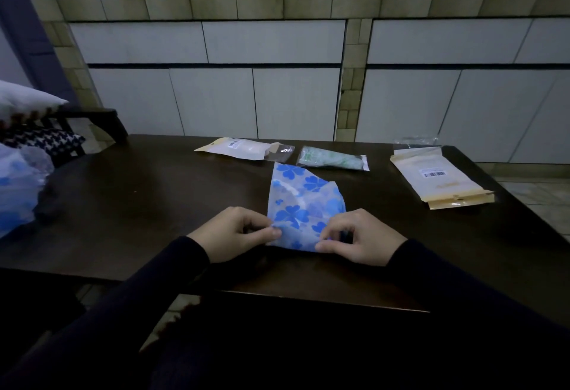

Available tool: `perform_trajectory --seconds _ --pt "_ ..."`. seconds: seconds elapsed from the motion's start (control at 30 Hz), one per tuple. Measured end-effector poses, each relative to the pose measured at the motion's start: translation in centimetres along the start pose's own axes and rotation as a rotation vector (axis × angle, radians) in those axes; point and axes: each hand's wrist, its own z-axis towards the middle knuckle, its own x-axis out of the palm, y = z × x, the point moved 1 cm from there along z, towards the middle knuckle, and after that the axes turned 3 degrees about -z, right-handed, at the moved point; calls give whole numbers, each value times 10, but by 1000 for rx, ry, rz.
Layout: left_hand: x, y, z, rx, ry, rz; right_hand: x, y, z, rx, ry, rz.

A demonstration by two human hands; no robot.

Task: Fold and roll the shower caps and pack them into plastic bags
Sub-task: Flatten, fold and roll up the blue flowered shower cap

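A folded shower cap, translucent white film printed with blue clover shapes, is lying flat on the dark wooden table, its narrow end pointing away from the person and its near edge lying between the two hands. The left hand is pinching the near left corner of the cap between thumb and curled fingers; the right hand is gripping the near right corner in the same way, fingers curled over the film and thumb lying along the bottom edge. Both wrists are emerging from dark sleeves.

Beyond the cap, three packages are lying along the far side of the table: a white-and-kraft pouch with a label, a clear plastic bag holding a rolled pale green item, and, well apart to the right, a flat kraft-edged pouch with a barcode. A crumpled clear bag is showing just behind that last pouch; its contents cannot be made out.

At the left margin, a heap of blue-printed film is being cut off by the frame edge, so its extent is not visible. The lighting is dim, and the cap's fold lines near the fingers are hard to distinguish.
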Motion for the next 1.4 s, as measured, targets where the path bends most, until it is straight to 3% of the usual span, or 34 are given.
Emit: perform_trajectory --seconds 0.17,0.4,0.53,0.63,0.77,1.0,1.13,1.4 --pt "-1 3 10 -177 -40 8 3 5 10 136 -28 121" --pt "5 -1 18 -148 -123 -27 3 13 15 268 -21 -39" --pt "9 2 14 24 -145 37 4 12 9 155 -110 -59" --pt "14 12 10 264 -217 241 7 10 2 8 -62 -84" --pt "13 18 5 404 -183 390 1 7 -5 -56 14 -270" --pt "6 16 13 353 -61 297 -4 11 -10 -46 47 -386" --pt "7 17 16 344 -72 250 -6 4 -9 -26 12 -379" --pt "3 18 30 103 -92 45 -12 4 -2 36 -83 -374"
